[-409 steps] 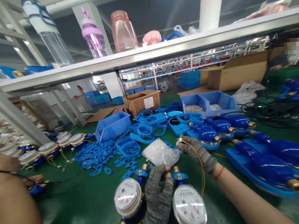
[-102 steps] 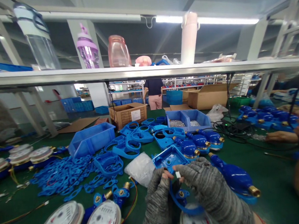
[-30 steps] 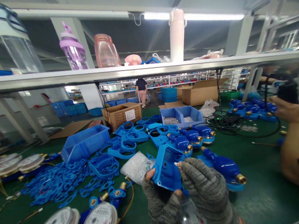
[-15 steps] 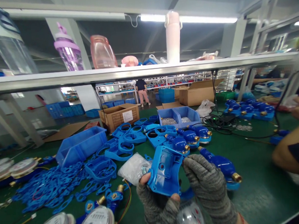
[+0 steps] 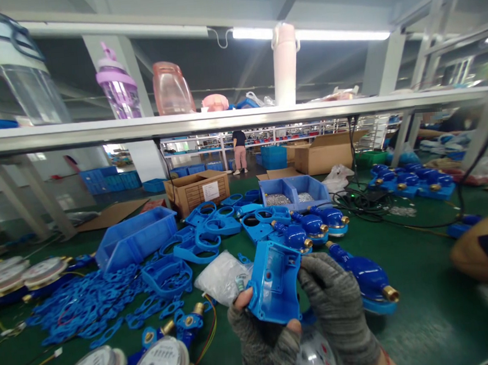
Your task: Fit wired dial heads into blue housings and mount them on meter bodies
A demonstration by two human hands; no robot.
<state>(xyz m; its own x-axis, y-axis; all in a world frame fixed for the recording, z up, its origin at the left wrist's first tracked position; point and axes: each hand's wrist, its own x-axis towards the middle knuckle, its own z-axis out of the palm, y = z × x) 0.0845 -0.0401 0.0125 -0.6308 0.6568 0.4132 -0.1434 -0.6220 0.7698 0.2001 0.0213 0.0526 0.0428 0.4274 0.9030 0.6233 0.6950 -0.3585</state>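
A blue plastic box-shaped housing (image 5: 275,282), its hollow side facing me, is held up over the bench. My left hand (image 5: 264,335), in a grey fingerless glove, grips it from below, with the thumb at its lower left. My right hand (image 5: 336,303), gloved alike, is closed against the housing's right wall; its fingertips are hidden, so any small thing in them cannot be made out. Below and between my hands sits a clear domed part (image 5: 315,354), partly covered. Just right of my right hand lies a blue water meter body (image 5: 363,274) with a brass end.
Blue gaskets (image 5: 86,302) lie heaped at left beside a blue bin (image 5: 135,238). Round-faced meters (image 5: 160,364) stand in front. Ring-shaped blue covers (image 5: 217,224), a plastic bag (image 5: 220,275) and a divided parts bin (image 5: 294,193) are farther back. A co-worker's arm (image 5: 481,245) rests at right.
The housing has turned a little in my left hand and now stands more upright. My right fingers have slid behind its right wall. The whole view has shifted slightly.
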